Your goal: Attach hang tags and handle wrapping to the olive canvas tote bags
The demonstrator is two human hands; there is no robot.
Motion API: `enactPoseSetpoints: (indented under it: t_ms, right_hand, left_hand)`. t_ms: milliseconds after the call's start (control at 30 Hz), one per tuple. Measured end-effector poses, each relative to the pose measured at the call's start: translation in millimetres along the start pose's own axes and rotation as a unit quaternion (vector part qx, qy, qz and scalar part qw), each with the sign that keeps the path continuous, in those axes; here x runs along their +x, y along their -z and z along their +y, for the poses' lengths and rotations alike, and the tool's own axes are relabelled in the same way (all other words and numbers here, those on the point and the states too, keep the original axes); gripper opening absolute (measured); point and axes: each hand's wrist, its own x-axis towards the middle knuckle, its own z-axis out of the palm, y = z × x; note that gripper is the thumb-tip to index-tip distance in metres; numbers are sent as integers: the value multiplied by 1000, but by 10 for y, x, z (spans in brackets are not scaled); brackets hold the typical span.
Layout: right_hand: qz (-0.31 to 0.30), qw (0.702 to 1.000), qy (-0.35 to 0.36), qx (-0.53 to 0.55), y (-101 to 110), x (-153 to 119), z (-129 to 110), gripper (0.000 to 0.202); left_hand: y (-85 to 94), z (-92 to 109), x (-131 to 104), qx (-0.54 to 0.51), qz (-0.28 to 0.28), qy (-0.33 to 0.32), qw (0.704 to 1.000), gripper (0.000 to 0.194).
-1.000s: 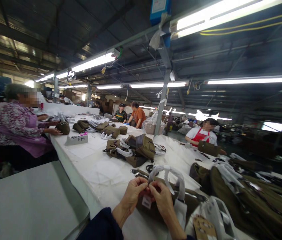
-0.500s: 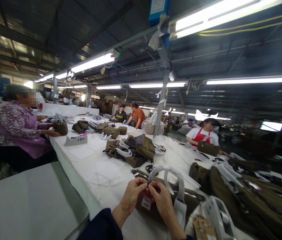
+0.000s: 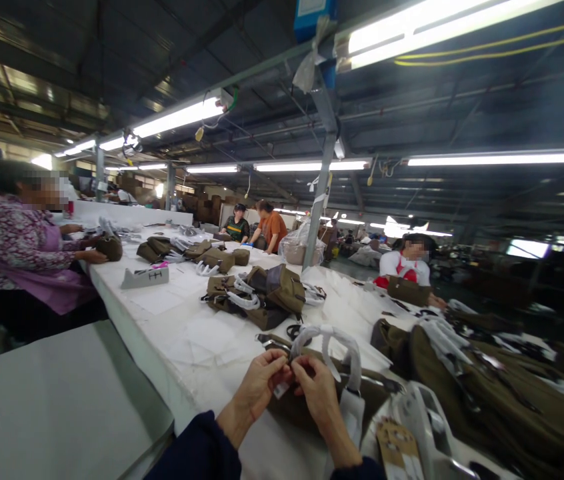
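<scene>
An olive handbag (image 3: 375, 395) with white-wrapped handles (image 3: 355, 350) lies on the table in front of me. At the left foot of a handle, my left hand (image 3: 256, 387) is closed in a pinch, thumb against forefinger. My right hand (image 3: 316, 388) pinches right beside it, fingertips nearly touching the left ones. A small white tag (image 3: 281, 389) shows just below the fingertips, tilted and partly hidden. What the fingertips grip is too small to make out.
A grey tape dispenser (image 3: 429, 427) and brown card pieces (image 3: 398, 445) sit at right. More olive bags (image 3: 282, 290) lie ahead; a large pile (image 3: 507, 387) is on the right. A co-worker (image 3: 27, 233) handles a bag at left; another person (image 3: 407, 267) is at right.
The view has shifted slightly, with the scene sliding left. The white tag has tilted and shows less of its face. Both hands keep their pinch by the handle.
</scene>
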Motion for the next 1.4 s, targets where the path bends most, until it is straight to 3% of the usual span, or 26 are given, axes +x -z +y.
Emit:
enactPoseSetpoints:
  t_ms: [200, 900, 1400]
  right_hand:
    - [-1, 1000, 5, 2, 1, 12, -29, 24]
    - [0, 1000, 8, 5, -7, 2, -25, 26]
    - [6, 990, 74, -122, 13, -10, -149, 18]
  left_hand:
    - [0, -3, 14, -25, -8, 22, 999, 25]
    - [-8, 4, -7, 4, -11, 10, 1000, 25]
    - [5, 84, -17, 165, -41, -45, 984, 27]
